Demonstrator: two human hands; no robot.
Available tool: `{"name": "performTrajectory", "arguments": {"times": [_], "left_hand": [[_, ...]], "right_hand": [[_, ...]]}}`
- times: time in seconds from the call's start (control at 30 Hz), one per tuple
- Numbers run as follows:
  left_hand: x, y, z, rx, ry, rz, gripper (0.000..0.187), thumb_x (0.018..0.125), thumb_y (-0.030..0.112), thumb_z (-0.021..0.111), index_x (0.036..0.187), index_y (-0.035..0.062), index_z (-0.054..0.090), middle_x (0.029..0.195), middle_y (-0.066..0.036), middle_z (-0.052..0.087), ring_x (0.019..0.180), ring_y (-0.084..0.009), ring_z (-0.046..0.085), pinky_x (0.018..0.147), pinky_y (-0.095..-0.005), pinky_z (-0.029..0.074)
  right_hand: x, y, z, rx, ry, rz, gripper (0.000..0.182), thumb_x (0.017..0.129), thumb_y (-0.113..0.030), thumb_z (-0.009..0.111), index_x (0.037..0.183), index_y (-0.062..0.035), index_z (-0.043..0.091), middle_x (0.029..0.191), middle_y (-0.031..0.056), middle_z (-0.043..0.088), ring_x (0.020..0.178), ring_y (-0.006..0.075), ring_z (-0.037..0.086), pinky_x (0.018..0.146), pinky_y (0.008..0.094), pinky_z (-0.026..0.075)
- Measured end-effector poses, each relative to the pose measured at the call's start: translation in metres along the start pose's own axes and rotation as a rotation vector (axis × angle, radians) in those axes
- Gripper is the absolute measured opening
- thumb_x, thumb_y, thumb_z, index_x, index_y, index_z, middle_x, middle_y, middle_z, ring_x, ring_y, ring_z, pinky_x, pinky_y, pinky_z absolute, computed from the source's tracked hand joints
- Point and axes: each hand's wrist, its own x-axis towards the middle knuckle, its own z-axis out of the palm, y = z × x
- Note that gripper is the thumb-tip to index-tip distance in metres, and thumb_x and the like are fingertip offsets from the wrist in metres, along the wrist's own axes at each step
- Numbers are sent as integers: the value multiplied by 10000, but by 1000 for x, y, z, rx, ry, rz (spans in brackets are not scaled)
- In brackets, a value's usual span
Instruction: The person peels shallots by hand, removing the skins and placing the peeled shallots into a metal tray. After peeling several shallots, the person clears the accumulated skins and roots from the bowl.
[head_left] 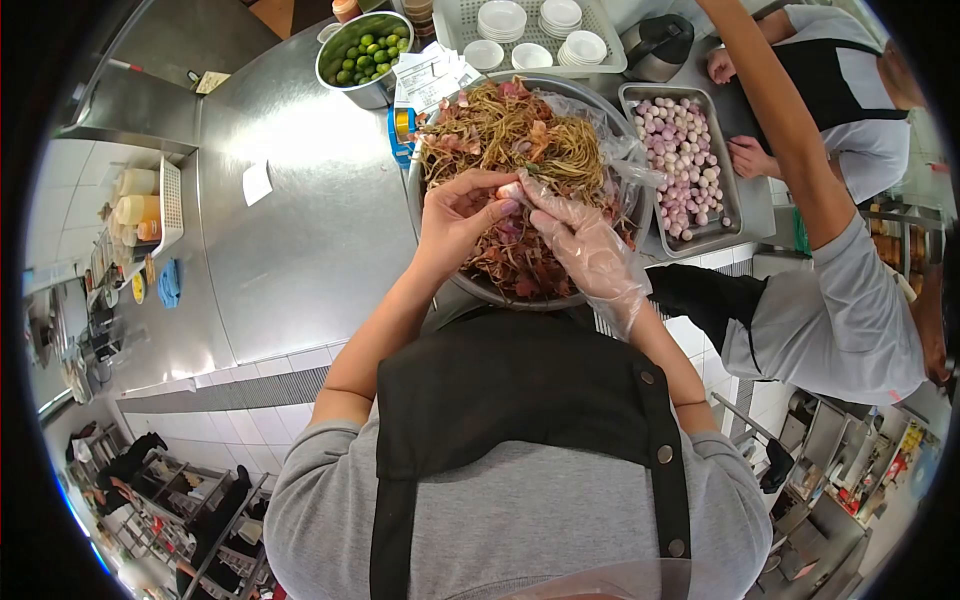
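Over a large metal bowl my two hands meet at a small shallot. My bare left hand pinches it between thumb and fingertips. My right hand, in a clear plastic glove, is closed with its fingertips against the shallot's other side; whether it also holds a small tool is hidden. Below them, the bowl is heaped with reddish-brown shallot skins and stringy dry stalks. A clear plastic bag lies at the bowl's right side.
Peeled shallots fill a metal tray on the right. Limes sit in a metal pot. Behind stand white dishes in a crate. Receipts lie beside the bowl. Two co-workers are at the right, one arm reaching across.
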Motion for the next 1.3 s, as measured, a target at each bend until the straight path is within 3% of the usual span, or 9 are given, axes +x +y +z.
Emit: {"name": "performTrajectory", "arguments": {"times": [0.17, 0.23, 0.43, 0.77, 0.87, 0.97, 1.03, 1.13, 1.3], "left_hand": [[-1, -2, 1, 1, 9, -10, 313, 897, -49, 700, 1206, -47, 653, 1177, -93, 675, 1048, -134, 655, 902, -260, 539], [0, -2, 5, -57, 39, 5, 322, 920, -24, 684, 1233, -73, 625, 1204, -130, 675, 1066, -171, 661, 944, -307, 541], [1, -4, 9, -107, 101, 26, 310, 923, -29, 677, 1223, -80, 621, 1187, -135, 685, 1100, -181, 652, 981, -321, 516], [1, -4, -1, -366, 12, -28, 303, 945, -10, 657, 1243, -41, 614, 1208, -127, 670, 1113, -188, 646, 979, -340, 534], [1, -3, -2, -429, 6, -83, 304, 954, -5, 644, 1255, -29, 607, 1212, -121, 666, 1118, -188, 643, 977, -339, 535], [1, -4, -1, -385, 6, -53, 284, 957, -2, 640, 1239, -28, 616, 1208, -118, 667, 1115, -185, 643, 977, -339, 532], [1, -5, 1, -296, 21, 1, 277, 941, -19, 656, 1216, -29, 625, 1187, -116, 677, 1104, -183, 648, 975, -336, 527], [-1, -4, 1, -107, 37, 2, 279, 916, -33, 685, 1190, -36, 632, 1155, -118, 689, 1084, -175, 652, 973, -320, 522], [-1, 8, 9, -11, 88, -10, 272, 905, -39, 697, 1168, -43, 625, 1117, -109, 695, 1070, -158, 651, 968, -303, 520]], "right_hand": [[3, 8, 6, -6, 110, -85, 418, 1051, -200, 529, 1445, -59, 526, 1370, 99, 631, 1175, 144, 601, 1054, 286, 424], [1, 6, 1, 402, 74, 297, 405, 1051, -190, 538, 1442, -85, 545, 1122, 14, 682, 869, 66, 570, 813, 221, 480], [2, -2, 9, 281, 125, 106, 390, 1040, -178, 564, 1427, -126, 577, 778, -103, 471, 655, 29, 376, 553, 202, 341], [9, 7, 1, 255, 246, 282, 455, 1031, -170, 577, 1481, -143, 515, 834, -91, 527, 698, 39, 402, 603, 201, 388], [5, 3, 4, 327, 174, 238, 521, 1027, -153, 574, 1530, -130, 437, 1028, -50, 607, 717, 31, 404, 614, 197, 397], [1, -9, 3, 313, 68, 219, 571, 1025, -139, 570, 1559, -103, 369, 1308, -13, 572, 819, 49, 461, 704, 193, 440], [2, -7, 4, 261, 21, 153, 564, 1028, -152, 565, 1550, -72, 369, 1500, 33, 481, 1056, 104, 559, 918, 222, 461], [4, -1, 4, 30, 11, 87, 525, 1035, -163, 552, 1528, -61, 403, 1514, 84, 497, 1297, 174, 521, 1089, 273, 387], [5, -1, 7, 148, 60, 2, 447, 1043, -165, 535, 1476, -63, 487, 1497, 114, 518, 1327, 177, 506, 1122, 279, 354]]}}
